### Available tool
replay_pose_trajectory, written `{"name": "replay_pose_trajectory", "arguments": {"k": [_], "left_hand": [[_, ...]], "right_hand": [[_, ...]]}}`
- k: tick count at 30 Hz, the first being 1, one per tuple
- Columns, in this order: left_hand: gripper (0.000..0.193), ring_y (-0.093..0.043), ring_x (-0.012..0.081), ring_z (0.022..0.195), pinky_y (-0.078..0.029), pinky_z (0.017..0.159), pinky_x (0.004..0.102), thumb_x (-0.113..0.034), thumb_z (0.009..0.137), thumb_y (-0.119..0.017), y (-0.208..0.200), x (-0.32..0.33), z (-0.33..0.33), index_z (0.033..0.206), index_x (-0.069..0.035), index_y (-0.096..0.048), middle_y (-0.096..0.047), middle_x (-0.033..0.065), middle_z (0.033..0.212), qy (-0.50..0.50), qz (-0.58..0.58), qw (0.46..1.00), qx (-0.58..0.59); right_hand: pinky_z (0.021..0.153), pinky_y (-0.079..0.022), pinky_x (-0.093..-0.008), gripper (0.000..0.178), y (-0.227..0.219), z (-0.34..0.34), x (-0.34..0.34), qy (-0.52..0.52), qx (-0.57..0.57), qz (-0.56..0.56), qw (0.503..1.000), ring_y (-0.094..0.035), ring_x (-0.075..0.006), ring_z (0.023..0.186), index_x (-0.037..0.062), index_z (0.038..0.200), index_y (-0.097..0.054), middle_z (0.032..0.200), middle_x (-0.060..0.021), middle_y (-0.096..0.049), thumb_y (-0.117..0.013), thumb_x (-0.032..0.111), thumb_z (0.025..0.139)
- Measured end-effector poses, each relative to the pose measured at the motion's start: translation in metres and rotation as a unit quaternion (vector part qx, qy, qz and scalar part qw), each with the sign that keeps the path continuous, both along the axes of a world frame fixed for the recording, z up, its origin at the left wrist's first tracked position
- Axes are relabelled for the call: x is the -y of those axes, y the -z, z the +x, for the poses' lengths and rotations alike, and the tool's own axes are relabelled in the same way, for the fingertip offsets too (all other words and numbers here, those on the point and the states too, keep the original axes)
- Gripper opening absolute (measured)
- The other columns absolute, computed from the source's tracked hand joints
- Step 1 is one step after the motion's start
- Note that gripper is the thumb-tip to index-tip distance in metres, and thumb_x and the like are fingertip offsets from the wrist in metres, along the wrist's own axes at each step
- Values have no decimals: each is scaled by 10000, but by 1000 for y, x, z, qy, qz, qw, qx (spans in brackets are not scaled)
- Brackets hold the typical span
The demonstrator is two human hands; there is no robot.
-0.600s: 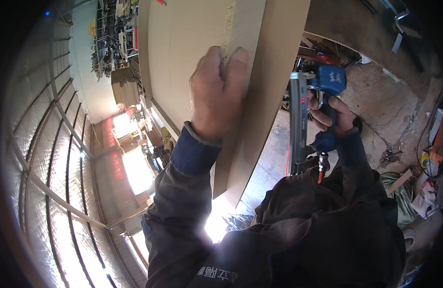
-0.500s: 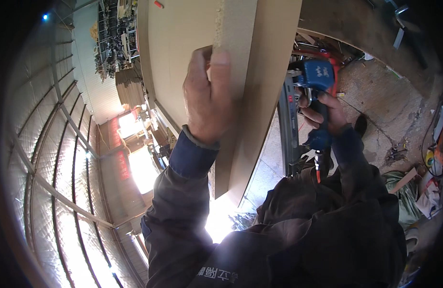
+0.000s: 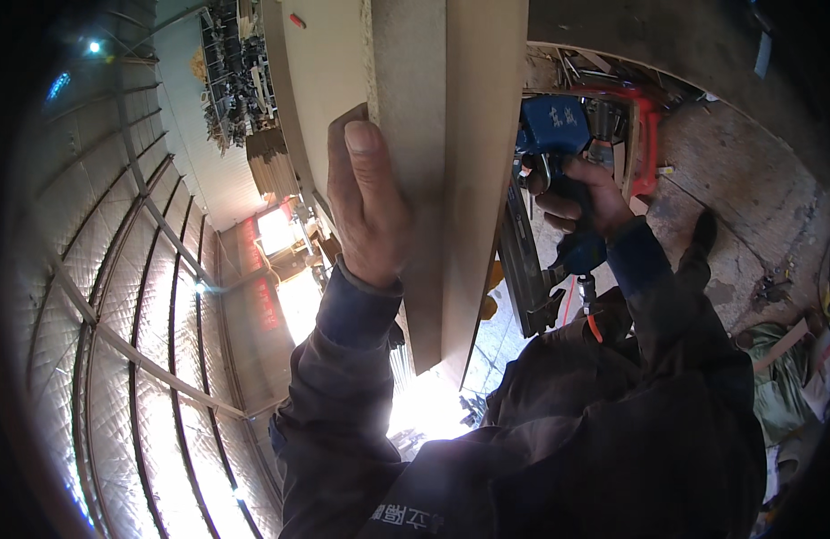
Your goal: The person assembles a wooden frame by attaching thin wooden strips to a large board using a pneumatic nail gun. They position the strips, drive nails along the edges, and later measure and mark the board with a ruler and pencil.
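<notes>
My left hand [image 3: 370, 211] is closed on the edge of a long wooden board [image 3: 413, 135], its thumb lying along the near side and the fingers partly hidden. That board stands against a wider tan panel [image 3: 482, 135]. My right hand [image 3: 599, 193] grips a blue air nail gun [image 3: 557, 126] by its handle, fingers wrapped around near the trigger. The gun's dark magazine [image 3: 520, 265] runs down beside the panel's right edge; its nose is hidden behind or near the panel. An orange air hose [image 3: 594, 328] joins the bottom of the handle.
A pale sheet [image 3: 323, 67] with a small red object [image 3: 297, 20] on it lies left of the board. At right, a red-framed item [image 3: 647, 144] stands on the concrete floor [image 3: 725, 189]. Green sacking [image 3: 779, 368] and scraps lie at lower right. Shelving [image 3: 238, 76] stands far left.
The boards appear further left in the view. My left hand shifts left with them, its thumb pressed along the board. The nail gun, in my right hand, has tilted slightly and moved left.
</notes>
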State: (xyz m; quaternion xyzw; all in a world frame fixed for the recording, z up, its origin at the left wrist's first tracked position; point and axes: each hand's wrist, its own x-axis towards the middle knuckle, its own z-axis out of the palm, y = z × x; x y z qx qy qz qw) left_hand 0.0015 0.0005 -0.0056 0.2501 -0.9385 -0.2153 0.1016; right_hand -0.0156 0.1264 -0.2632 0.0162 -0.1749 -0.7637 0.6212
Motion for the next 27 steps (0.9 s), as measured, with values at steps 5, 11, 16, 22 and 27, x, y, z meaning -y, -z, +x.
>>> {"name": "replay_pose_trajectory", "arguments": {"k": [5, 11, 16, 22, 27], "left_hand": [[571, -494, 180, 882, -428, 826, 312, -452, 1118, -320, 3, -2, -2, 1213, 57, -561, -563, 98, 970, 4, -13, 1000, -16], [550, -471, 166, 868, -421, 811, 301, -425, 1120, -330, 5, -2, -1, 1211, 71, -549, -536, 79, 958, 0, 0, 1000, -8], [539, -472, 156, 846, -419, 775, 294, -430, 1116, -352, 5, 1, -2, 1213, 60, -555, -540, 73, 942, 12, -1, 1000, -21], [672, -556, 188, 942, -449, 859, 331, -541, 1097, -279, 4, 3, -1, 1228, 39, -593, -616, 106, 1041, 2, -58, 998, 13], [716, -572, 194, 999, -442, 926, 331, -567, 1098, -232, 6, 2, -2, 1212, 28, -615, -638, 117, 1083, -5, -36, 999, 17]], "right_hand": [[497, -453, -254, 503, 4, 5, 6, -4, 0, 2, 1000, -537, -71, 570, 28, 1328, -525, 1064, -95, -690, -631, 355, 961], [492, -450, -245, 487, 9, 8, 7, 5, -11, -13, 1000, -532, -65, 565, 22, 1281, -553, 1069, -85, -684, -634, 383, 964], [399, -383, -212, 460, 7, 13, 10, 14, -13, 12, 1000, -484, -43, 479, 43, 1226, -587, 934, -53, -689, -652, 410, 955], [478, -447, -248, 429, 13, 14, 6, -4, -22, -15, 1000, -526, -64, 553, 27, 1206, -592, 1018, -70, -681, -629, 377, 961], [473, -439, -252, 433, 16, 25, 2, -15, -16, 6, 1000, -518, -68, 534, 25, 1212, -591, 1006, -73, -685, -628, 375, 960]]}}
